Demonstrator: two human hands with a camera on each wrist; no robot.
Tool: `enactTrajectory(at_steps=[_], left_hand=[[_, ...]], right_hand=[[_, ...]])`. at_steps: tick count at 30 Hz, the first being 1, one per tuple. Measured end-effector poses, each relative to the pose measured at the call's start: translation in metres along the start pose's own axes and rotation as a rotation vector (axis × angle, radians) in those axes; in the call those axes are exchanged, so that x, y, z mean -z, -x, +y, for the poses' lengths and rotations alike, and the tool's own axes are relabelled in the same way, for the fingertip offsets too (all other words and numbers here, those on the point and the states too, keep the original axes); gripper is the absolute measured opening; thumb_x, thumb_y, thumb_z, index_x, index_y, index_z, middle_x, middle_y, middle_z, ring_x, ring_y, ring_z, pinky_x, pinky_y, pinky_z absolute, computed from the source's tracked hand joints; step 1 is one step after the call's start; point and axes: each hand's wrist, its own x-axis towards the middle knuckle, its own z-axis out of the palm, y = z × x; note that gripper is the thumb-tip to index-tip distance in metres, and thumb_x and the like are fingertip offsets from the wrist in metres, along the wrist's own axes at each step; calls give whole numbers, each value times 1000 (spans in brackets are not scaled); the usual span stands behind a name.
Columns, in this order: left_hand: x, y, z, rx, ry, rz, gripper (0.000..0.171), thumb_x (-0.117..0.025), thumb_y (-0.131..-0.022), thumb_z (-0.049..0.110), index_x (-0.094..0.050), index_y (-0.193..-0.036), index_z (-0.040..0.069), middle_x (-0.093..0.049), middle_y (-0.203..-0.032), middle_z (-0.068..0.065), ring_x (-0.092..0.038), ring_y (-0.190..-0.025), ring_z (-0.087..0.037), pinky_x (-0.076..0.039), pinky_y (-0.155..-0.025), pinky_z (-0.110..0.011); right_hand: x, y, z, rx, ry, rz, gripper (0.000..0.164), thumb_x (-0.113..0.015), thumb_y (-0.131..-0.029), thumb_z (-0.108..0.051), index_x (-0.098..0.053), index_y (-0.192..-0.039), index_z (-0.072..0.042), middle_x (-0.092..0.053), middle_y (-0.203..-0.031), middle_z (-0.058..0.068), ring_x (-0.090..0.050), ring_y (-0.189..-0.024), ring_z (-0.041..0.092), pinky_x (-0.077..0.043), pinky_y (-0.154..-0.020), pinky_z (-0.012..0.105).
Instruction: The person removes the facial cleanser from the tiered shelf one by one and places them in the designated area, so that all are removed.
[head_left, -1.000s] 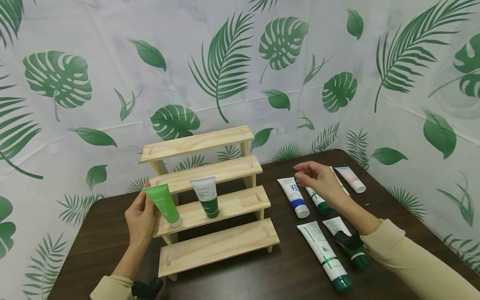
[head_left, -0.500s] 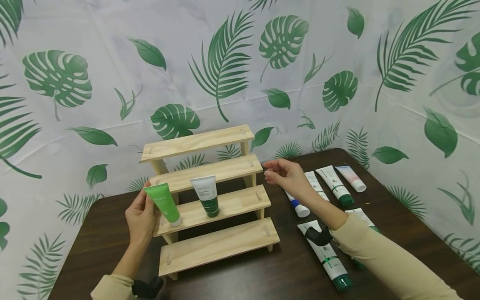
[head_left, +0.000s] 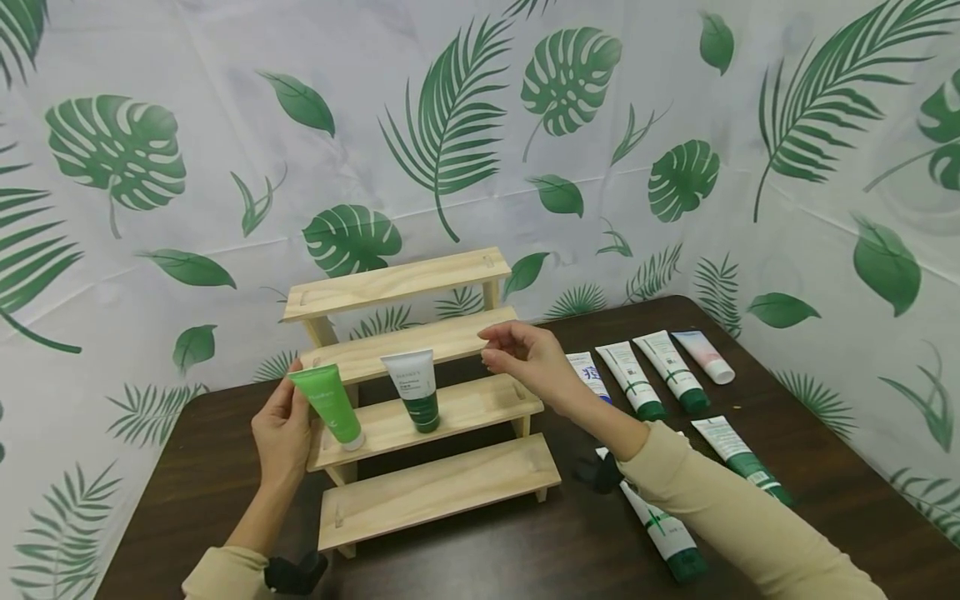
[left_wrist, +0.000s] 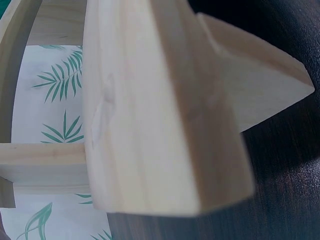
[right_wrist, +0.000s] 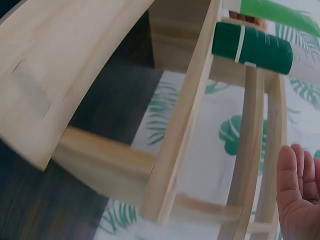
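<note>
A pale wooden step rack (head_left: 438,500) with several tiers stands on the dark table. On its second-lowest tier, a light green tube (head_left: 330,406) stands cap-down at the left end. To its right stands a white and dark green tube (head_left: 414,387). My left hand (head_left: 279,433) is at the rack's left end, fingers curled beside and partly behind the green tube; I cannot tell whether it grips tube or rack. The left wrist view is filled by the rack's end (left_wrist: 140,125). My right hand (head_left: 528,358), holding nothing, hovers before the rack's right side, fingers extended (right_wrist: 295,175).
Several tubes lie on the table (head_left: 225,467) at the right: white-green ones (head_left: 630,379) (head_left: 738,458), a pink and white tube (head_left: 702,357), and a blue and white tube (head_left: 588,375) partly behind the right hand. My right sleeve (head_left: 720,500) covers part of a long tube (head_left: 667,533). A leaf-patterned cloth (head_left: 450,108) hangs behind.
My right hand has moved left, from over the lying tubes to the rack's right side, with nothing in it. My left hand and both standing tubes have stayed put.
</note>
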Motion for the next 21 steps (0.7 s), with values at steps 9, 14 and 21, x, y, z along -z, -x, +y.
enactTrajectory(at_steps=[9, 14, 21], left_hand=[[1, -1, 1, 12, -8, -13, 37, -54, -97, 16, -53, -131, 3, -51, -136, -10, -47, -126, -5, -41, -92, -6], [0, -1, 0, 8, 5, -8, 36, -54, -96, 15, -54, -131, 4, -51, -135, -10, -48, -126, -5, -41, -91, -5], [0, 0, 1, 1, 9, -9, 36, -54, -96, 15, -54, -130, 2, -51, -135, -11, -48, -125, -4, -41, -91, -6]], right_hand=[[-22, -8, -1, 19, 2, -39, 31, -66, -87, -5, -59, -117, 4, -64, -98, 17, -64, -85, 14, -55, -73, 23], [-32, -11, -3, 43, 4, -49, 34, -67, -86, -4, -59, -117, 5, -64, -100, 18, -63, -88, 16, -54, -75, 23], [-44, -14, -4, 59, -38, -72, 38, -68, -84, -2, -57, -119, 7, -63, -104, 21, -63, -90, 18, -54, -77, 24]])
